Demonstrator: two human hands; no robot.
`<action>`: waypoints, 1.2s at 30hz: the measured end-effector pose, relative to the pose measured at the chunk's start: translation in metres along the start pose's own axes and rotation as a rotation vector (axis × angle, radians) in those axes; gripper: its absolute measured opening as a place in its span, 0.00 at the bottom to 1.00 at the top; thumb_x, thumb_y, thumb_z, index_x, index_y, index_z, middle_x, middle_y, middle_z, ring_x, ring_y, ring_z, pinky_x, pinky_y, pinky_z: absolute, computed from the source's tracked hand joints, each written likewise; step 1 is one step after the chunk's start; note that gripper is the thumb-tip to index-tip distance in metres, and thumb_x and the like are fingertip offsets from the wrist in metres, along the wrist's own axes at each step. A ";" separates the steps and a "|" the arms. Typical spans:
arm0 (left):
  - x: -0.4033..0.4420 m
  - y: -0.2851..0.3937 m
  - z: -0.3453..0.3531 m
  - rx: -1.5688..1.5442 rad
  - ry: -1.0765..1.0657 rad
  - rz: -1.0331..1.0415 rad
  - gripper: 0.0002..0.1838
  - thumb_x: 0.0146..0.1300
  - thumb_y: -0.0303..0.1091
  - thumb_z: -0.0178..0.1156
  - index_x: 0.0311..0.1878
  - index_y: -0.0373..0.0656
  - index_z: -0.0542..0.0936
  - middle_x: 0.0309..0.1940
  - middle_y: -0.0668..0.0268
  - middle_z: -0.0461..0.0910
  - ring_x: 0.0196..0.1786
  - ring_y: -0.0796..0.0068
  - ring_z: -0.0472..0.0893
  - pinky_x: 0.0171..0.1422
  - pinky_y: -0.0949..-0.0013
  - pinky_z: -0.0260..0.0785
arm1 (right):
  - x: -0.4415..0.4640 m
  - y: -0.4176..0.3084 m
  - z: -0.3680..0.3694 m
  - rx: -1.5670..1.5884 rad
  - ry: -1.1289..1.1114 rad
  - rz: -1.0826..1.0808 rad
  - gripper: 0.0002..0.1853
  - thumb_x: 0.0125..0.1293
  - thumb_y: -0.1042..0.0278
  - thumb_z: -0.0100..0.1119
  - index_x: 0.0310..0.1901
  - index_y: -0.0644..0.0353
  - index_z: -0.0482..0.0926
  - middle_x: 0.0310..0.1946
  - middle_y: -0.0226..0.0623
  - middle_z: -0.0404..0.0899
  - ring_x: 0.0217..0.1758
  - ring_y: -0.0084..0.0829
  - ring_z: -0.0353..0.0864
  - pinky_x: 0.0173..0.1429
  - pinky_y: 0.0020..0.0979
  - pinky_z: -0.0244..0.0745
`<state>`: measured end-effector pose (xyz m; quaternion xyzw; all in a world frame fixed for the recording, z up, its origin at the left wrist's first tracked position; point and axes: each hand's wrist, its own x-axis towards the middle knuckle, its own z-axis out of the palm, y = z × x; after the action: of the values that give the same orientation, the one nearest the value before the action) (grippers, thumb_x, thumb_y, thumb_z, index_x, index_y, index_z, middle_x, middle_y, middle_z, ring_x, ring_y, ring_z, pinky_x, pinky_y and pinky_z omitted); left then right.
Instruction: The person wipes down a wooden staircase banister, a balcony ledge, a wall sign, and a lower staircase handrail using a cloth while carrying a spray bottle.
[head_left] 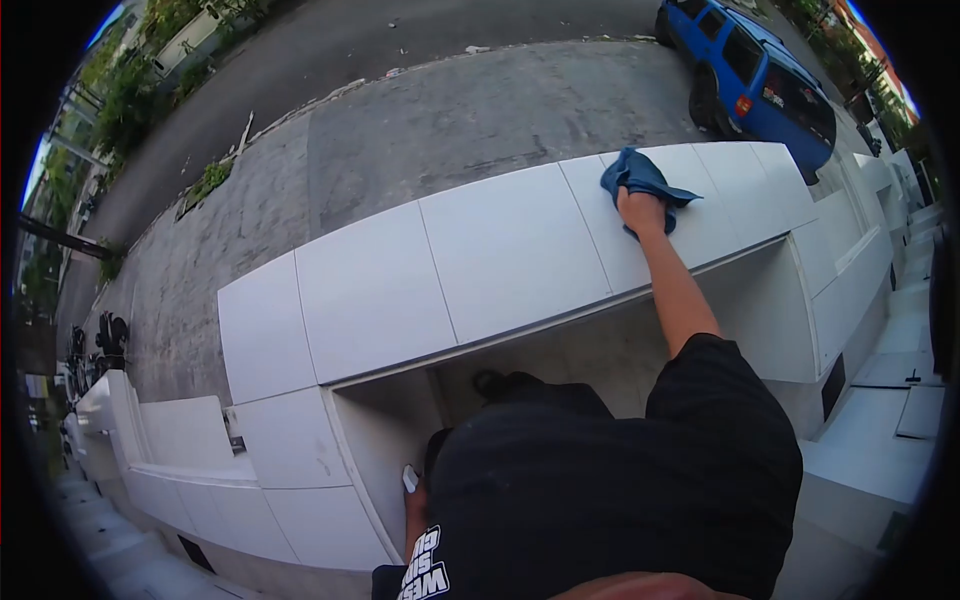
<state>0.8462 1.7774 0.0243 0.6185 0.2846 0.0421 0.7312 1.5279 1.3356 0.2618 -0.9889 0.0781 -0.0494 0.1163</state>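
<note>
My right hand (640, 208) presses a crumpled blue cloth (652, 178) onto the top of a white tiled counter (520, 250), towards its right part. The fingers are closed into the fabric, and loose corners spread out around them. Low down on the left, beside the counter's inner side wall, is my left hand (416, 496), partly hidden by my black shirt. A small white object (411, 479) shows at its fingers; its kind is not clear.
Below the counter top is a recess, with its side wall (385, 420) at left. Lower tiled ledges (190, 445) continue on both sides. Beyond lie grey pavement (400, 140) and a road. A blue car (750, 75) stands at the far right.
</note>
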 end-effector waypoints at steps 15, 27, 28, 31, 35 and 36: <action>-0.026 0.024 0.057 0.394 0.481 -0.770 0.32 0.53 0.51 0.69 0.58 0.42 0.79 0.53 0.53 0.82 0.55 0.56 0.82 0.59 0.57 0.73 | -0.261 -0.281 0.050 0.538 -0.244 -1.286 0.15 0.60 0.59 0.60 0.45 0.58 0.82 0.46 0.49 0.81 0.56 0.51 0.76 0.70 0.59 0.58; -0.153 -0.047 0.136 0.142 0.777 -0.562 0.31 0.53 0.47 0.71 0.58 0.43 0.80 0.53 0.53 0.82 0.56 0.57 0.82 0.62 0.60 0.72 | -0.285 -0.343 0.073 0.409 -0.386 -1.346 0.20 0.68 0.57 0.53 0.52 0.64 0.78 0.49 0.59 0.78 0.59 0.53 0.73 0.69 0.51 0.60; -0.165 -0.050 0.143 0.097 0.834 -0.578 0.30 0.53 0.47 0.71 0.58 0.43 0.80 0.53 0.54 0.83 0.56 0.58 0.82 0.62 0.60 0.72 | -0.295 -0.351 0.073 0.411 -0.386 -1.367 0.20 0.68 0.57 0.53 0.52 0.64 0.78 0.49 0.59 0.78 0.59 0.53 0.73 0.69 0.51 0.60; -0.210 -0.056 0.183 -0.028 0.978 -0.558 0.29 0.54 0.46 0.70 0.57 0.43 0.80 0.51 0.55 0.83 0.55 0.59 0.82 0.61 0.61 0.72 | -0.349 -0.370 0.066 0.855 -1.215 -1.113 0.16 0.71 0.60 0.54 0.52 0.62 0.78 0.42 0.37 0.79 0.48 0.27 0.76 0.54 0.28 0.69; -0.271 -0.103 0.250 -0.249 1.176 -0.544 0.25 0.55 0.39 0.72 0.55 0.41 0.80 0.47 0.60 0.84 0.52 0.67 0.82 0.59 0.65 0.72 | -0.471 -0.329 0.031 0.902 -1.547 -1.173 0.14 0.73 0.63 0.53 0.51 0.64 0.78 0.39 0.27 0.75 0.41 0.21 0.70 0.50 0.26 0.68; -0.288 -0.107 0.270 -0.289 1.217 -0.547 0.25 0.55 0.39 0.72 0.55 0.42 0.80 0.47 0.60 0.84 0.51 0.67 0.82 0.59 0.65 0.72 | -0.506 -0.308 -0.001 0.880 -1.595 -1.214 0.12 0.73 0.63 0.52 0.50 0.62 0.77 0.37 0.26 0.73 0.39 0.20 0.69 0.46 0.25 0.67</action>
<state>0.7010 1.3954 0.0493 0.2866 0.7826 0.2337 0.5008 1.0741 1.7156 0.2957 -0.4823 -0.5445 0.5324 0.4329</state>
